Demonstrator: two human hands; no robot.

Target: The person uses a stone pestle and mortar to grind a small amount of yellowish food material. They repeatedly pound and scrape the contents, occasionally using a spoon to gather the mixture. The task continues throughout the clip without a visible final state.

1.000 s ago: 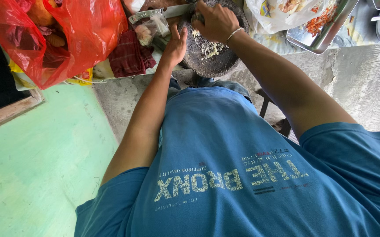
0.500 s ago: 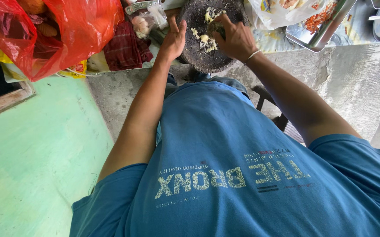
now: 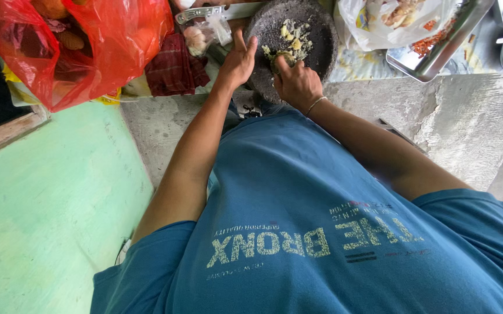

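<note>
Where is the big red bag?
In the head view, the red plastic bag sits at the top left, beside a dark red cloth, left of the stone mortar.

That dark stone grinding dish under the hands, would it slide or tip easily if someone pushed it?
Probably not. The stone mortar looks thick, wide and shallow, so likely heavy and slow to tip. Its rough grey surface should resist sliding. Still, the left hand lies flat on its rim while the right hand presses inside, which hints it can shift.

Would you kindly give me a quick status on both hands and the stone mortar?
Left hand flat on the stone mortar rim. Right hand closed, pressing into the pale crushed bits; whatever it grips is hidden. Red plastic bag alongside, nothing blocking.
</note>
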